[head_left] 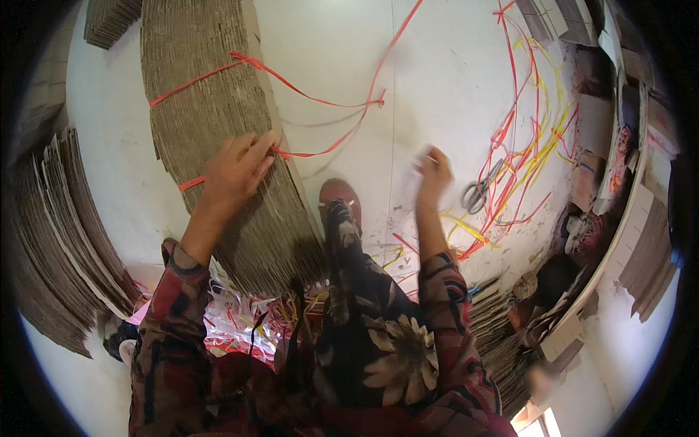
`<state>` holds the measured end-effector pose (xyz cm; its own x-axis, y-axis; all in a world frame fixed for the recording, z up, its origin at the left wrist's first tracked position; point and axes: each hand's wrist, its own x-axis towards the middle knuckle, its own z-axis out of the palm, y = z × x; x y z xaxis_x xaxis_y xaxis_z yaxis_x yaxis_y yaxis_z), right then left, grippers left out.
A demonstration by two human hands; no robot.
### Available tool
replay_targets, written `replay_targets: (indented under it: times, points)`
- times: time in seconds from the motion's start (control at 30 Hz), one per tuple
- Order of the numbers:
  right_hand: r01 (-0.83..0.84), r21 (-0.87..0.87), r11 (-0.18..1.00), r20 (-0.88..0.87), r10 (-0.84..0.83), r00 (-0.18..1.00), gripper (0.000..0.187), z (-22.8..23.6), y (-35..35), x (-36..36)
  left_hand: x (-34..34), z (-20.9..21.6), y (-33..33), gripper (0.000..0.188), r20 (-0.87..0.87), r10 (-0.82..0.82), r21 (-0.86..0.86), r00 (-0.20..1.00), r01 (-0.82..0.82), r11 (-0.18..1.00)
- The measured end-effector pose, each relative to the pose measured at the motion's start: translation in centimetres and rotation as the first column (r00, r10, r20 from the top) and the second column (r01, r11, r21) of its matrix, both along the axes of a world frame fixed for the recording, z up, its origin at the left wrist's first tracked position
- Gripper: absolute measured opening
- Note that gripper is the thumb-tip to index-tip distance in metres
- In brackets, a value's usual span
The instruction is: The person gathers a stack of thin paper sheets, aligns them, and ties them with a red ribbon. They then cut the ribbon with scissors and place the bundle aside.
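Observation:
A long bundle of flattened cardboard pieces (200, 87), packed on edge, lies in front of me to the left. Red plastic strap (191, 86) crosses it in two places. My left hand (237, 171) rests on top of the bundle, its fingertips pinching the nearer strap at the right edge. From there a loose strap end (328, 149) runs off to the right and up, and another knotted length hangs from the farther band. My right hand (435, 176) is over the floor to the right, fingers curled and slightly blurred; whatever they hold cannot be made out.
Scissors (477, 195) lie on the pale floor (437, 80) at the right, among tangled red and yellow straps (520, 160). More cardboard stacks (62, 233) stand at the left. My red shoe (340, 195) is beside the bundle. A clear bag of straps (237, 320) sits below it.

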<state>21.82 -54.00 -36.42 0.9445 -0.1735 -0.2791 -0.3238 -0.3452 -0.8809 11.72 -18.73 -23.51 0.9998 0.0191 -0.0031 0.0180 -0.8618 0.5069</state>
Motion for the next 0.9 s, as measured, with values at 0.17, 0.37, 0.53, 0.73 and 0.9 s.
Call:
replay_targets:
  times: [0.17, 0.37, 0.53, 0.73, 0.9]
  points:
    - [0.138, -0.807, 0.574, 0.209, 0.058, 0.976, 0.022, 0.0, -14.6, 0.1, 1.0, -0.4, -1.0, 0.041, 0.105, -0.197, 0.143, 0.975, 0.181, 0.973]
    - [-0.062, -0.812, 0.580, -0.142, -0.093, 0.985, 0.025, -0.4, -15.3, 0.9, 1.1, -0.9, -1.1, 0.032, 0.037, -0.204, 0.167, 0.978, 0.196, 0.966]
    - [-0.004, -0.910, 0.414, -0.054, -0.110, 0.992, 0.034, -2.2, -16.7, 0.1, 2.0, -0.4, -2.1, 0.019, 0.026, -0.203, 0.214, 0.979, 0.193, 0.958]
    - [0.016, -0.879, 0.476, -0.115, -0.246, 0.962, 0.065, -3.5, -18.8, -0.3, 2.5, -1.6, -3.8, 0.005, -0.058, -0.194, 0.205, 0.979, 0.201, 0.958]
    - [0.518, 0.476, 0.710, -0.444, -0.314, 0.839, 0.028, 1.3, -19.4, -4.2, 2.7, -2.9, -3.2, 0.010, -0.125, 0.060, -0.119, 0.990, -0.075, 0.990]
